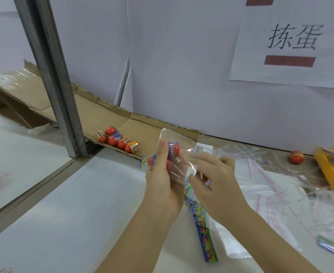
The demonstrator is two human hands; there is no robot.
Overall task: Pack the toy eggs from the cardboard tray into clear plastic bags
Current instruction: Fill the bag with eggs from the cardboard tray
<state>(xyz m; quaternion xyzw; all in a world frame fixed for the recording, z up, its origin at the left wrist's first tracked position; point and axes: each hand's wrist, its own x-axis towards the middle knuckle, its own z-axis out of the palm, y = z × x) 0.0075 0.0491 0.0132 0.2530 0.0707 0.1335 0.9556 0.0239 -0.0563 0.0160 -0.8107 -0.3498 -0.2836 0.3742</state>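
Hands (pixel 163 182) (pixel 215 178) gripping upright bag (pixel 179 174)

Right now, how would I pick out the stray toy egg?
Find the white paper sign on the wall. Below it, at the wall's foot, the stray toy egg lies just left of the yellow tray. It lies alone; the other eggs cluster on the cardboard tray.

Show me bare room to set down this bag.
Bare white table between the metal frame and your left hand, which holds the bag. Some bare cardboard tray right of the loose eggs. Crowded right of your right hand: plastic bags, sticker strip, yellow box.
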